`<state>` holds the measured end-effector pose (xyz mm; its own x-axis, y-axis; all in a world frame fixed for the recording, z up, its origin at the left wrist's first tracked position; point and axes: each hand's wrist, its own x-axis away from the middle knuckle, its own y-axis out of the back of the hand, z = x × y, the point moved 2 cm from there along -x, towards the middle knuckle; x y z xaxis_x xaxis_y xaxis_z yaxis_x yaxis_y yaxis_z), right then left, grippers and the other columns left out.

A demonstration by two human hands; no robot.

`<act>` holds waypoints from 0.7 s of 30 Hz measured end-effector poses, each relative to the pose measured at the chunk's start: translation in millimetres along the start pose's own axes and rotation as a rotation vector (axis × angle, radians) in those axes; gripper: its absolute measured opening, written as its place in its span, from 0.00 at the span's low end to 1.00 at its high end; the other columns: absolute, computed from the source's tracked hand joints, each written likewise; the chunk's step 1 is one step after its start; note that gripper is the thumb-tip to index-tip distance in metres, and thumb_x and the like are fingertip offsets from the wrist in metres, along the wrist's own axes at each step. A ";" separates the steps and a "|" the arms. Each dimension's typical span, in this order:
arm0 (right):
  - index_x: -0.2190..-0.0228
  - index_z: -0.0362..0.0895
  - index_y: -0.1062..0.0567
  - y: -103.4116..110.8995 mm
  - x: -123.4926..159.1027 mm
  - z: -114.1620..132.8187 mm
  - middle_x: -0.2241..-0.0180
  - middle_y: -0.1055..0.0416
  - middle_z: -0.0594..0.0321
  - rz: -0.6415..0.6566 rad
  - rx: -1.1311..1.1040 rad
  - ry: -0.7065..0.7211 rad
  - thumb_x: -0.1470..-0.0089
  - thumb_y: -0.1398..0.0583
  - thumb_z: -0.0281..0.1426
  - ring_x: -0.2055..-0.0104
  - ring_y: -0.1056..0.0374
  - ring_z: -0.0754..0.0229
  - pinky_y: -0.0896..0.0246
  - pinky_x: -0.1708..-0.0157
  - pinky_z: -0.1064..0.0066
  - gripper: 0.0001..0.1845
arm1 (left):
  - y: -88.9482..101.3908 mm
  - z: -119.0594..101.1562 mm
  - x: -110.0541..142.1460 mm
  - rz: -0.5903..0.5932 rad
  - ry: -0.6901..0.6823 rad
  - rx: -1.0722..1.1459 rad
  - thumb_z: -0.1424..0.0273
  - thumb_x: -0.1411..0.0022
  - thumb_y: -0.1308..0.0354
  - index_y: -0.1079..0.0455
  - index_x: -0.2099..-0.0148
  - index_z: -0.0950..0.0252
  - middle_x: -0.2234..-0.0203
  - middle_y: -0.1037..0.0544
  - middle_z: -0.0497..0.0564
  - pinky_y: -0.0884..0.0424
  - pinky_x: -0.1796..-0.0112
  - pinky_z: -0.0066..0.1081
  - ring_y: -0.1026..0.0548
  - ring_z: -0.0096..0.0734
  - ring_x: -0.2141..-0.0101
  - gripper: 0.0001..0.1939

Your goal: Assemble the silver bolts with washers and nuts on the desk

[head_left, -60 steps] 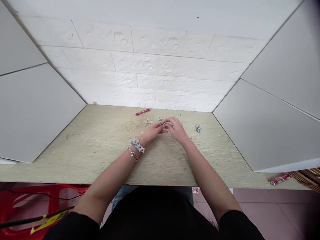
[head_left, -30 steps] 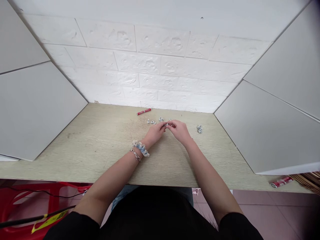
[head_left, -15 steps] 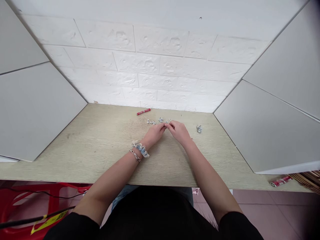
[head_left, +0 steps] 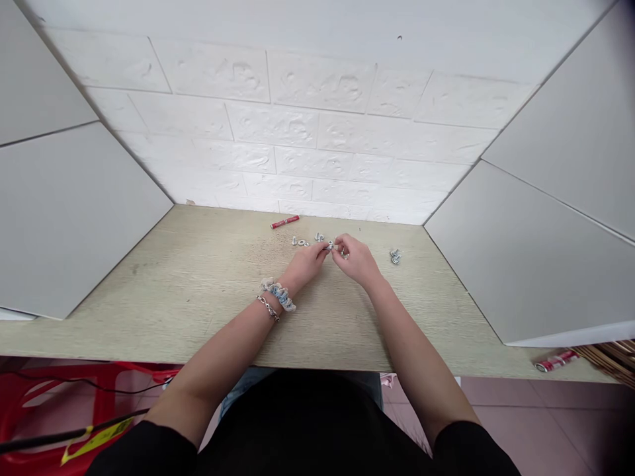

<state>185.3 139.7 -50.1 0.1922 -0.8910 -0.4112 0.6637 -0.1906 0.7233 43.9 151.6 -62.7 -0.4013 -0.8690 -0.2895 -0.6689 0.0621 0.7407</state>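
My left hand [head_left: 304, 266] is closed, pinching a small silver bolt [head_left: 328, 247] between thumb and fingers just above the table. Close against it on the right, my right hand [head_left: 358, 261] has its fingers curled, thumb and forefinger at the end of the bolt. A bit of metal [head_left: 344, 254] shows under the right fingers; its kind is too small to tell. Beyond the hands lie a standing bolt [head_left: 294, 241], a flat washer [head_left: 301, 242], a nut [head_left: 306, 244] and a cluster of bolts [head_left: 319, 237].
Several bolts [head_left: 395, 256] lie in a group to the right. A red marker-like tube [head_left: 284, 222] rests near the white brick-patterned wall [head_left: 292, 155]. Grey panels [head_left: 560, 258] stand at both sides. A red tube [head_left: 556, 360] lies at the front right edge.
My right hand's fingers have lifted and spread a little from the left hand's fingertips, so the bolt between them now shows. The left hand has hardly moved.
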 end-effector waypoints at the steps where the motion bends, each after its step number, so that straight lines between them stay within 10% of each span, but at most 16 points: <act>1: 0.65 0.46 0.32 -0.3 -0.5 -0.7 0.73 0.32 0.65 0.010 -0.003 0.009 0.51 0.47 0.32 0.72 0.38 0.63 0.45 0.70 0.72 0.09 | 0.0 0.4 -0.2 -0.004 0.005 0.002 0.68 0.38 0.57 0.31 0.57 0.62 0.72 0.25 0.50 0.37 0.66 0.28 0.29 0.31 0.71 0.14; 6: 0.63 0.47 0.29 -2.5 -1.7 -1.3 0.70 0.29 0.63 0.066 0.012 0.004 0.48 0.48 0.33 0.70 0.36 0.62 0.45 0.68 0.71 0.12 | -1.3 3.1 -1.1 -0.028 0.013 0.019 0.68 0.38 0.57 0.32 0.55 0.62 0.69 0.24 0.50 0.37 0.65 0.29 0.29 0.31 0.70 0.14; 12: 0.87 0.43 0.35 1.1 1.3 -3.3 0.86 0.40 0.64 0.041 0.086 -0.165 0.44 0.56 0.45 0.81 0.44 0.65 0.54 0.78 0.72 0.28 | 1.0 5.5 -3.1 -0.049 0.059 0.000 0.68 0.38 0.56 0.31 0.60 0.64 0.71 0.25 0.50 0.36 0.67 0.29 0.29 0.30 0.72 0.13; 21: 0.60 0.47 0.31 -2.6 -1.7 -1.9 0.74 0.32 0.65 0.052 0.029 0.000 0.48 0.47 0.34 0.73 0.38 0.64 0.47 0.70 0.73 0.13 | -0.8 4.4 -2.0 -0.052 0.012 0.010 0.68 0.38 0.57 0.32 0.57 0.62 0.70 0.24 0.50 0.37 0.68 0.29 0.29 0.31 0.71 0.14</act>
<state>184.7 142.5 -52.3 0.2263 -0.8999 -0.3728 0.6316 -0.1557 0.7595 42.5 155.5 -65.4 -0.3581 -0.8769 -0.3205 -0.6953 0.0214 0.7184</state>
